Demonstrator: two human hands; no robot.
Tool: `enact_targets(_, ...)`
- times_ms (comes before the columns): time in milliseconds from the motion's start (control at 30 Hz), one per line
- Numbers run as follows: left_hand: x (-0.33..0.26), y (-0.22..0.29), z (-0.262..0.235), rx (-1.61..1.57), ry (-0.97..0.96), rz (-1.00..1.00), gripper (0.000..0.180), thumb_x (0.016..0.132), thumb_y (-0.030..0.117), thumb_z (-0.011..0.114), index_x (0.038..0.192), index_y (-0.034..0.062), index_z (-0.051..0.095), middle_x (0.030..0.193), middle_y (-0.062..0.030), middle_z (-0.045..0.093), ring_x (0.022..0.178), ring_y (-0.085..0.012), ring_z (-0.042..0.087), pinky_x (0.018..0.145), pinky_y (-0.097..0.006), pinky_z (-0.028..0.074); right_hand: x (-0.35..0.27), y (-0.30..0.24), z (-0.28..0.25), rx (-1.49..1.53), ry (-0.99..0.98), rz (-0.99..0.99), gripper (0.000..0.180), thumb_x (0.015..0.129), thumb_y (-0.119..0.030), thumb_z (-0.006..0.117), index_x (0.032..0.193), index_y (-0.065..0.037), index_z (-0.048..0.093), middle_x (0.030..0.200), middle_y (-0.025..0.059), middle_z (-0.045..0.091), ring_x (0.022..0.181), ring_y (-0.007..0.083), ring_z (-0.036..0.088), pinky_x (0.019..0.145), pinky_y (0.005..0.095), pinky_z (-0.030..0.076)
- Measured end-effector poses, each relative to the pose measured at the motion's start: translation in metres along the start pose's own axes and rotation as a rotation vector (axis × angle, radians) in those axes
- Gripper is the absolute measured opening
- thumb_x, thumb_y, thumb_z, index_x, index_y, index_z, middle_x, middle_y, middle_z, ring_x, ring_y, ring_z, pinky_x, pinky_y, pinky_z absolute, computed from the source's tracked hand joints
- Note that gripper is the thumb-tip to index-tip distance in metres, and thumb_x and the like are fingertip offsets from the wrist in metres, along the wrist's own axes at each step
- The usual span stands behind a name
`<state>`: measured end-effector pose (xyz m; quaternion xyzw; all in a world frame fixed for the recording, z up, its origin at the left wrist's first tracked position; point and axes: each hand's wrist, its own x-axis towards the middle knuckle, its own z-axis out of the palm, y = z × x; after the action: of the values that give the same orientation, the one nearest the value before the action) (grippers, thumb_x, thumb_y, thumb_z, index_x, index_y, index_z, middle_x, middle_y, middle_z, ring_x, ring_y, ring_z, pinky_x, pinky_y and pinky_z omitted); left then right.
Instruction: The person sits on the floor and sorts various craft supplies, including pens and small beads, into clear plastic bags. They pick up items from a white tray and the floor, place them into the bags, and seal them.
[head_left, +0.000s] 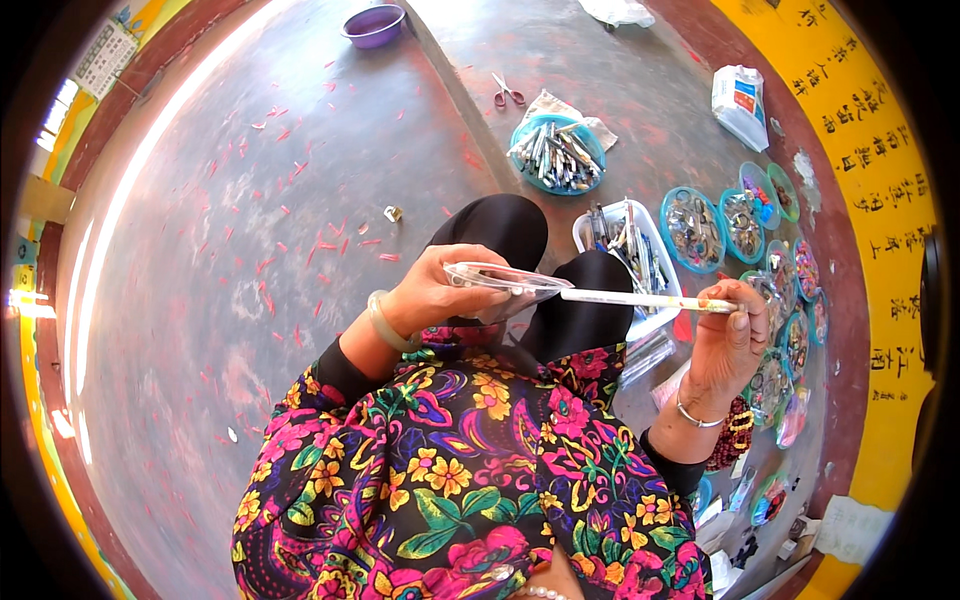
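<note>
My left hand [430,290] pinches one clear plastic sleeve [500,282] above my knees; my right hand's fingers [735,320] pinch one white pen [650,299], tip just at the sleeve mouth, so insertion looks barely begun. One white tray [655,245] and one blue bowl [557,153] on the floor hold many more pens, uncountable.

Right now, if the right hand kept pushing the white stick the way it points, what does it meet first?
The right hand aims the white stick leftward; its tip already sits at the clear plastic bag that the left hand holds. Depth is unclear.
</note>
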<state>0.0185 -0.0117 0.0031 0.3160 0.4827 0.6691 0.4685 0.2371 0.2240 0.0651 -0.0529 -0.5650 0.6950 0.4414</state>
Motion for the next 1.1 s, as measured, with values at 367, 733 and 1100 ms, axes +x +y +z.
enact_targets(367, -0.001, 0.012, 0.01, -0.037, -0.014, 0.005, 0.027, 0.079, -0.002, 0.067, 0.105, -0.0045, 0.061, 0.096, -0.0112, 0.066, 0.08, -0.0128, 0.063, 0.071, -0.024, 0.051, 0.029, -0.008, 0.057, -0.355, -0.344, -0.049, 0.02, 0.081, -0.005, 0.065, 0.097, 0.006, 0.062, 0.09, 0.0144, 0.064, 0.082, 0.0194, 0.061, 0.075, 0.0285, 0.048)
enact_targets(733, -0.001, 0.01, 0.01, -0.055, -0.014, -0.03, 0.032, 0.08, 0.0, 0.066, 0.11, -0.0051, 0.058, 0.103, -0.0153, 0.065, 0.088, -0.0187, 0.064, 0.078, -0.03, 0.053, 0.029, 0.001, 0.091, -0.42, -0.454, 0.022, 0.019, 0.078, 0.003, 0.067, 0.096, 0.001, 0.063, 0.088, 0.0079, 0.066, 0.075, 0.0134, 0.062, 0.067, 0.0252, 0.049)
enact_targets(1100, -0.002, 0.005, 0.006, -0.055, -0.02, -0.017, 0.032, 0.08, 0.001, 0.067, 0.109, -0.0044, 0.059, 0.099, -0.0113, 0.065, 0.084, -0.015, 0.063, 0.074, -0.027, 0.053, 0.013, 0.027, 0.105, -0.843, -0.618, -0.121, 0.017, 0.075, -0.005, 0.068, 0.092, -0.006, 0.065, 0.085, 0.0084, 0.067, 0.077, 0.0247, 0.063, 0.071, 0.0318, 0.046)
